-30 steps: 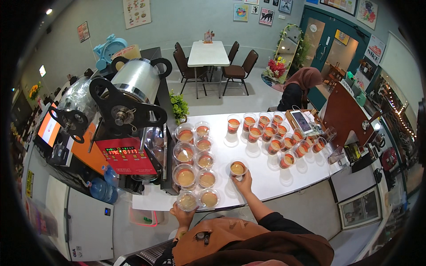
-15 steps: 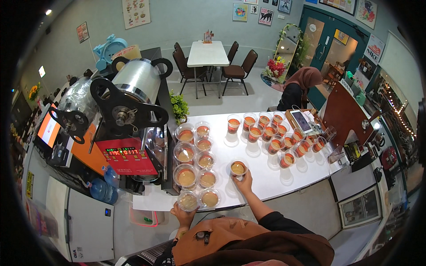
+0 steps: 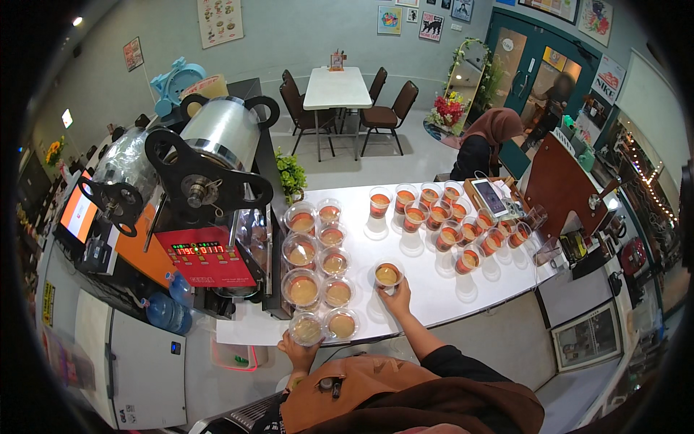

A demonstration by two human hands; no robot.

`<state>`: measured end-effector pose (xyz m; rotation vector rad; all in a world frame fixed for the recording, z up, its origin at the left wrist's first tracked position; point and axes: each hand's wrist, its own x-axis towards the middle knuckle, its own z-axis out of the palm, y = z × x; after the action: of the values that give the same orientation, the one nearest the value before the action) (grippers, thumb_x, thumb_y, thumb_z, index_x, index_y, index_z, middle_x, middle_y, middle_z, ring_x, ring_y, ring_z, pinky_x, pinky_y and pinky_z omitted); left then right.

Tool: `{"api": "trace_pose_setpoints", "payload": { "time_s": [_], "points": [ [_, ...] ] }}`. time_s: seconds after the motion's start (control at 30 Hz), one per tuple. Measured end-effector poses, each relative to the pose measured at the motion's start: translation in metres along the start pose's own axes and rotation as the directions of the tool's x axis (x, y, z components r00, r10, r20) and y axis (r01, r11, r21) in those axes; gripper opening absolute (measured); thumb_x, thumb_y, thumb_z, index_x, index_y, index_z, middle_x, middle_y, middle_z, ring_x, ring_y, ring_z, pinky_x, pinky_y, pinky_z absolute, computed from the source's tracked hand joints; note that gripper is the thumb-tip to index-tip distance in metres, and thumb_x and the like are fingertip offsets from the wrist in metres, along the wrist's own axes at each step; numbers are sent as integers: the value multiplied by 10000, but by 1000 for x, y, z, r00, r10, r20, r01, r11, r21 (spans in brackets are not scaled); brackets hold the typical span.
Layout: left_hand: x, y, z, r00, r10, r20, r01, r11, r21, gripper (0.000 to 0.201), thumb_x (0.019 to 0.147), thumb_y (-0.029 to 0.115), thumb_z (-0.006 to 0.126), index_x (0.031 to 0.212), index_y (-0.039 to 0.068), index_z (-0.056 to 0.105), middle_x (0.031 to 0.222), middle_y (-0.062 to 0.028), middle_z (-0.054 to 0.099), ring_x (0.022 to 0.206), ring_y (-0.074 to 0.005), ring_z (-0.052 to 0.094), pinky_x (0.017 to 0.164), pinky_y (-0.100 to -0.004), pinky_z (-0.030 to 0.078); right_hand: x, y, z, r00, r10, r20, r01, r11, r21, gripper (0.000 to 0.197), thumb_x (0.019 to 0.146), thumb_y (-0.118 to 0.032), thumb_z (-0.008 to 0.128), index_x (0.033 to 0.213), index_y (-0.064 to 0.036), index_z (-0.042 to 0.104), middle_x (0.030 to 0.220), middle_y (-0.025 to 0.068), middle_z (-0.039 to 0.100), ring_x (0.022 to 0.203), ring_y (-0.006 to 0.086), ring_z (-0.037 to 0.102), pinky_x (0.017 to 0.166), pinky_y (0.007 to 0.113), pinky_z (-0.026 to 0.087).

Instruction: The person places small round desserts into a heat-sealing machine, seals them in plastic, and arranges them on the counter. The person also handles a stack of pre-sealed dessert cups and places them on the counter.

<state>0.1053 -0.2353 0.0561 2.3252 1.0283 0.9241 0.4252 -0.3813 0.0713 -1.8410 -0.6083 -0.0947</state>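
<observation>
In my right hand (image 3: pixel 395 297) is a clear plastic cup (image 3: pixel 388 274) of tan drink, held upright over the middle of the white counter (image 3: pixel 387 325). My left hand (image 3: pixel 299 351) grips another clear cup (image 3: pixel 306 330) by its near side, at the counter's front edge. That cup ends a double row of tan-filled cups (image 3: pixel 300 249), which stand close together beside the machine. To the right of my right hand, several cups with orange-red sides (image 3: pixel 448 235) stand in a loose group.
A cup-sealing machine (image 3: pixel 206 253) with a red panel rises on the left. A potted plant (image 3: pixel 290 173) stands behind the left rows. At the counter's far right are a tablet (image 3: pixel 490 197) and a brown board (image 3: pixel 557 188). A person (image 3: pixel 488 145) is beyond the counter.
A blurred figure has appeared in the doorway at the back right. Both my hands and the cups they hold have stayed in place.
</observation>
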Motion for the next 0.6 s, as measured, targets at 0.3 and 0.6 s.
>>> {"api": "trace_pose_setpoints", "payload": {
  "time_s": [0.3, 0.6],
  "points": [
    [-2, -8, 5, 999, 28, 17, -28, 999, 15, 797, 597, 456, 972, 1255, 110, 683, 1243, -103, 650, 1230, -331, 499, 992, -497, 276, -1, -8, -3, 1000, -25, 8, 25, 999, -36, 684, 686, -151, 913, 1274, -30, 584, 1135, 174, 654, 1014, 361, 666, 866, 424, 542],
    [-5, -18, 9, 1000, 16, 14, -17, 998, 62, 838, 637, 545, 930, 1281, 80, 663, 1243, -131, 627, 1216, -351, 488, 982, -514, 301, 1, 1, 6, 993, -118, -29, 116, 992, -47, 740, 681, -132, 912, 1331, -15, 578, 1182, 195, 647, 1082, 377, 648, 913, 436, 539]
  ]
}}
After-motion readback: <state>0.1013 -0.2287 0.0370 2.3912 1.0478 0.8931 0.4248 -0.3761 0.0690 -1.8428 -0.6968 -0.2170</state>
